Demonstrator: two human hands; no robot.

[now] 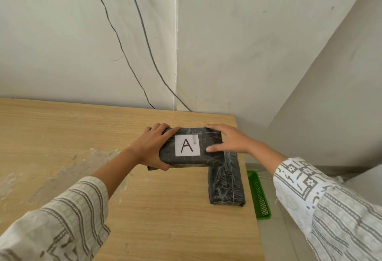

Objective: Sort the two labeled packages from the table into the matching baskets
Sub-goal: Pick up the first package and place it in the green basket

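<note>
A black wrapped package with a white label reading "A" (191, 150) sits near the table's far right corner. My left hand (154, 147) grips its left end, fingers over the top and thumb on the near side. My right hand (228, 140) holds its right end, with the thumb on top. A second black wrapped package (226, 184) lies on the table along the right edge, partly under the first; no label shows on it. A green basket (260, 195) stands on the floor just right of the table, only partly visible.
The wooden table (144, 209) fills the lower left, with pale smears on its left part. White walls meet in a corner behind it. Two dark cables (144, 33) hang down the wall to the table's back edge.
</note>
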